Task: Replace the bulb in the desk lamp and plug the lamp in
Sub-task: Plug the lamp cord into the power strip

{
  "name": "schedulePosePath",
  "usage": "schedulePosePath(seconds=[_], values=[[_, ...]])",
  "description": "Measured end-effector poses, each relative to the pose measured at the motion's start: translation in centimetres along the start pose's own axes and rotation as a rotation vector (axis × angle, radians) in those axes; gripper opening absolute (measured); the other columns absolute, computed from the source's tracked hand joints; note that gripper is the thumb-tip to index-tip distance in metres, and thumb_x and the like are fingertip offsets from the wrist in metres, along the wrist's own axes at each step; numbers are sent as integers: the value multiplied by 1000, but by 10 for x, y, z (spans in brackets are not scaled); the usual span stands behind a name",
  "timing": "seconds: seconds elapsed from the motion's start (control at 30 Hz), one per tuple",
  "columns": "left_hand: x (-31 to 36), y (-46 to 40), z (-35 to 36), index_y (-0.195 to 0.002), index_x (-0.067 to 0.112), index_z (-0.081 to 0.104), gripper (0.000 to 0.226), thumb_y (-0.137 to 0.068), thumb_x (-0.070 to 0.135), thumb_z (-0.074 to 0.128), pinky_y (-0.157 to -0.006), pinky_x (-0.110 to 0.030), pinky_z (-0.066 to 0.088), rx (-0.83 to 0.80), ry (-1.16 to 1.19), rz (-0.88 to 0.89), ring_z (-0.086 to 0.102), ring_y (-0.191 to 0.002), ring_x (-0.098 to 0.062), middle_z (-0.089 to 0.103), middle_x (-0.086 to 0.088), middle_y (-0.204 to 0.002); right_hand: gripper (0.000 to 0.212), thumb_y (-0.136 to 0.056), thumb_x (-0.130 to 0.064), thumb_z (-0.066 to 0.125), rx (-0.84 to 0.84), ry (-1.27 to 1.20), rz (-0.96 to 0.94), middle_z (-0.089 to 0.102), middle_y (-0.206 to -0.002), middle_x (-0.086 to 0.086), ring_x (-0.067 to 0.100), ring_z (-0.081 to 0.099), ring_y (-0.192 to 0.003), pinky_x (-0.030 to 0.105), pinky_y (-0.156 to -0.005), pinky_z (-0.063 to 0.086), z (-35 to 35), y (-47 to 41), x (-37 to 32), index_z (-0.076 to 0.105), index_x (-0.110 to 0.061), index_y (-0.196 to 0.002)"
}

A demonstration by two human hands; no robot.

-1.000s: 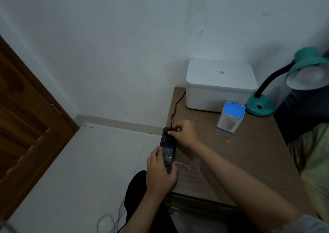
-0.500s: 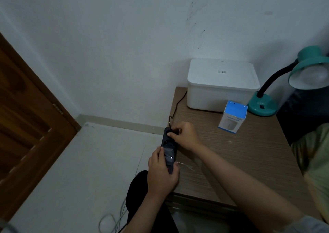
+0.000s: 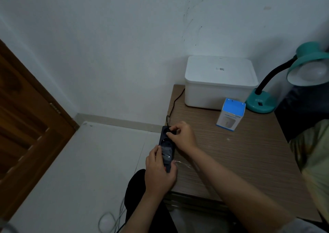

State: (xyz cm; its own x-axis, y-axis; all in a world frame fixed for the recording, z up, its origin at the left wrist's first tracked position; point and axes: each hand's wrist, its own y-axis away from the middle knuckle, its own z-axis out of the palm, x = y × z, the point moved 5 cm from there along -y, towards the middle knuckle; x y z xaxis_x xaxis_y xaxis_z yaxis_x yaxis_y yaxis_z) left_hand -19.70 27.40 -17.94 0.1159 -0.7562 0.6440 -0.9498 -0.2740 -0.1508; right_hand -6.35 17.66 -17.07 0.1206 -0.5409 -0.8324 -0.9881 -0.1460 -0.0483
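I am looking down at the left edge of the wooden table (image 3: pixel 240 152), where my left hand (image 3: pixel 159 175) is wrapping its grip around the near end of the black power strip (image 3: pixel 166 144), fingers curled closed on it. My right hand (image 3: pixel 181 136) is pinching the black plug (image 3: pixel 169 130) at the strip's far socket, thumb and fingertips closed on it; I cannot tell how deep the plug is sitting. Compared with a second ago, both hands are sitting in nearly the same places and the strip is lying at the same angle along the table edge; the right fingers are now bunching a little tighter over the plug. The black cord (image 3: pixel 175 102) is running from the plug back across the table and passing behind the white lidded box (image 3: pixel 219 81). The teal desk lamp (image 3: pixel 284 83) is standing at the far right corner just beside that box, its shade tilted toward me with a white bulb (image 3: pixel 315 72) showing inside, unlit. A small blue and white carton (image 3: pixel 230 114) is standing upright in front of the box, apart from both hands, unmoved since the earlier views.
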Motion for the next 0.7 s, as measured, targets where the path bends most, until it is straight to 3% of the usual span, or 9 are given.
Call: schedulePosePath(seconds=[0.17, 0.23, 0.33, 0.43, 0.57, 0.63, 0.7], values=[[-1, -4, -3, -134, 3, 45, 65, -78, 27, 68, -99, -26, 33, -34, 91, -62, 47, -124, -28, 47, -12, -138, 17, -82, -19, 72, -38, -123, 0, 62, -88, -3, 12, 58, -83, 22, -74, 46, -14, 14, 6, 74, -11, -96], [1, -7, -3, -134, 5, 45, 66, -78, 29, 68, -109, -41, 29, -45, 21, -92, 42, -129, -31, 43, -13, -143, 20, -85, -18, 69, -24, -170, 10, 65, -92, -4, 9, 61, -86, 16, -74, 46, -28, 28, 12, 72, -12, -103], [25, -7, -1, -132, 7, 47, 69, -74, 43, 54, -110, -57, 27, 26, -36, -66, 38, -132, -32, 40, -13, -146, 21, -86, -20, 66, 64, -179, 55, 64, -92, -13, -2, 59, -90, 7, -73, 44, -64, 50, 32, 70, -19, -107], [71, -5, 17, -129, 8, 50, 65, -75, 45, 46, -109, -46, 33, 55, 78, 95, 39, -129, -21, 44, -8, -143, 16, -87, -19, 66, 191, -174, 102, 65, -93, -14, -2, 60, -90, 13, -76, 47, -111, 69, 61, 70, -21, -102], [134, -7, 65, -127, 12, 53, 56, -78, 40, 48, -103, -16, 27, -95, 192, 270, 38, -122, -8, 48, -3, -138, 12, -84, -14, 68, 481, -131, 140, 68, -87, -4, 5, 63, -84, 19, -76, 50, -183, 78, 104, 73, -16, -95], [164, -12, 98, -127, 13, 53, 53, -80, 37, 50, -102, -12, 26, -183, 214, 338, 39, -122, -7, 48, -2, -137, 13, -83, -13, 69, 603, -118, 167, 69, -90, 3, 12, 66, -86, 25, -79, 52, -219, 72, 130, 73, -12, -96], [191, -21, 133, -129, 14, 50, 49, -83, 33, 52, -105, -17, 29, -269, 212, 402, 38, -126, -8, 46, -1, -140, 16, -84, -13, 68, 656, -99, 192, 68, -94, 4, 14, 66, -88, 26, -81, 52, -247, 59, 153, 72, -11, -99]])
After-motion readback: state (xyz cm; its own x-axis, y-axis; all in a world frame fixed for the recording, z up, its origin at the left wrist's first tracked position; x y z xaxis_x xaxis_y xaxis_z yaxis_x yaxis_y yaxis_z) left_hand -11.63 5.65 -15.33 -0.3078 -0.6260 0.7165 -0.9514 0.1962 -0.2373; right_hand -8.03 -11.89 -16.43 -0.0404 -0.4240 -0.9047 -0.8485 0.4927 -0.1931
